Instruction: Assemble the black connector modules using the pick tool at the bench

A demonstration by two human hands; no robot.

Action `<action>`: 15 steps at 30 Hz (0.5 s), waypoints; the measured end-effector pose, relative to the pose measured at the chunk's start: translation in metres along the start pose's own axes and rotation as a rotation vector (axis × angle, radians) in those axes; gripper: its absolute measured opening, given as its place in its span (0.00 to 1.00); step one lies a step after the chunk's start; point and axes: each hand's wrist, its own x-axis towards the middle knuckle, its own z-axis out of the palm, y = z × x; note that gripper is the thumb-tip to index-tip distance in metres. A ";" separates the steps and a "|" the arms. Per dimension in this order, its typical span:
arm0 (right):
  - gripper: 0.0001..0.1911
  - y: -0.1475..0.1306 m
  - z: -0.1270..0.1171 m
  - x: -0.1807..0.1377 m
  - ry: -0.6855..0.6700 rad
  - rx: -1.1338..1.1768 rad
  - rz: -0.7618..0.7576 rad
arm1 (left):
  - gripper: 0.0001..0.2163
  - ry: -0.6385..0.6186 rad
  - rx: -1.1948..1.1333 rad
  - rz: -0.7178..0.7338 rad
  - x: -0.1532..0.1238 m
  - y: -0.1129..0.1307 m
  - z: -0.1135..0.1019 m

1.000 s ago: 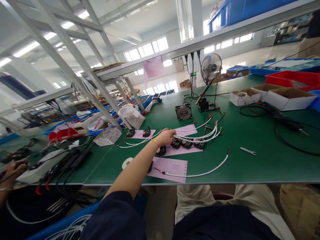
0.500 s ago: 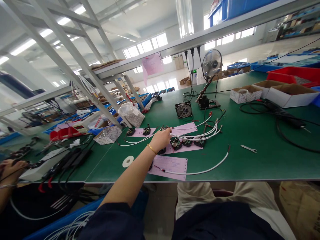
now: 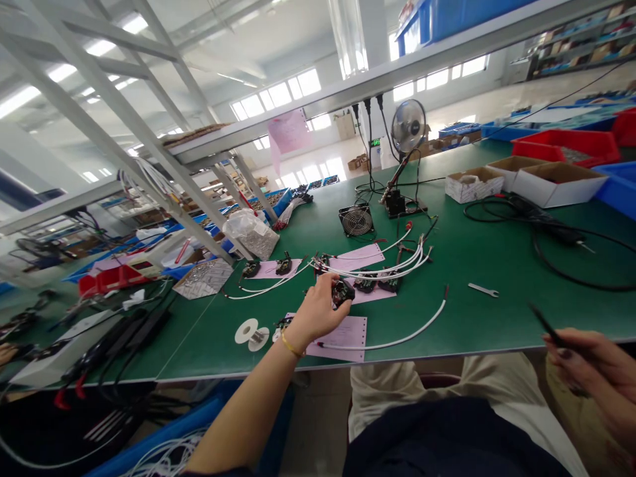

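My left hand (image 3: pixel 314 314) grips a small black circuit part (image 3: pixel 342 291) with a white cable attached, lifted just above the pink paper sheet (image 3: pixel 344 335) at the front of the green table (image 3: pixel 497 265). A loose white cable (image 3: pixel 397 339) lies across that sheet. More black parts (image 3: pixel 376 284) and a bundle of white cables (image 3: pixel 385 267) rest on further pink sheets behind. My right hand (image 3: pixel 589 364) is low at the right, off the table's front edge, holding a thin dark tool (image 3: pixel 545 324).
A small square fan (image 3: pixel 356 220), a soldering stand (image 3: pixel 396 201) and a desk fan (image 3: pixel 408 126) stand at the back. Cardboard boxes (image 3: pixel 554 182), black cables (image 3: pixel 551 248) and a metal wrench (image 3: pixel 482 289) lie right. A solder spool (image 3: pixel 252 332) sits left.
My left hand pulled back from the cable bundle toward me, carrying a black part. My right hand with the thin tool came into view at the lower right. The view shifted left.
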 end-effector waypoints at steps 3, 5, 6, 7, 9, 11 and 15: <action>0.14 -0.044 0.031 0.003 -0.294 -0.034 -0.202 | 0.26 -0.019 -0.341 -0.014 -0.030 0.017 0.019; 0.12 -0.075 0.055 0.007 -0.389 -0.018 -0.280 | 0.30 -0.036 -0.692 -0.080 -0.047 0.032 0.040; 0.12 -0.087 0.066 0.009 -0.415 -0.011 -0.304 | 0.29 -0.031 -0.974 -0.156 -0.054 0.040 0.050; 0.12 -0.097 0.076 0.012 -0.424 -0.012 -0.313 | 0.28 -0.025 -1.233 -0.231 -0.060 0.048 0.060; 0.11 -0.109 0.093 0.017 -0.416 -0.031 -0.329 | 0.27 -0.005 -1.604 -0.347 -0.067 0.060 0.075; 0.10 -0.112 0.102 0.020 -0.414 -0.055 -0.335 | 0.28 0.018 -1.663 -0.360 -0.070 0.068 0.083; 0.09 -0.110 0.104 0.019 -0.442 -0.098 -0.304 | 0.27 0.101 -1.454 -0.279 -0.073 0.064 0.088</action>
